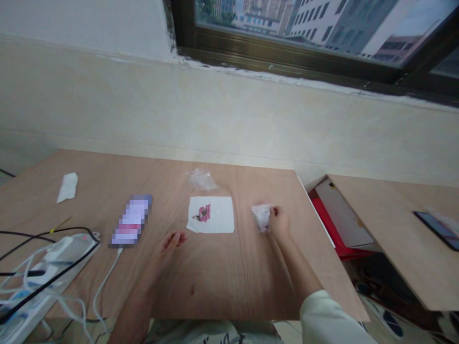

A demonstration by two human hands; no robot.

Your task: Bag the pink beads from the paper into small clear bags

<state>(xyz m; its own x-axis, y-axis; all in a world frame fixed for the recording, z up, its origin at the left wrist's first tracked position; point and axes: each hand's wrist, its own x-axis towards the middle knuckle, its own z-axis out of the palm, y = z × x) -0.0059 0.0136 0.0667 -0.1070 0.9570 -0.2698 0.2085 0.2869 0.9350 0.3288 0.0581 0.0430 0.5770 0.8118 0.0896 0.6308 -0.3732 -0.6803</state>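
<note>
My right hand (280, 222) is at the right side of a small clear plastic bag (261, 217) with whitish contents, its fingers closed on the bag's edge. Left of it lies a white sheet (218, 215) bearing a cluster of pink beads or flowers (204, 213) with some green. Below the sheet's left corner, my left hand (173, 241) rests by the tabletop with loosely bent fingers and nothing visible in them. Beyond the sheet sits another clear plastic bag (201, 179), crumpled.
A phone (131, 222) with a charging cable lies left of my left hand. Farther left are a power strip (64, 258) with tangled cables and a torn white paper piece (67, 187). A second table (387, 210) stands to the right across a gap, holding another phone (437, 229).
</note>
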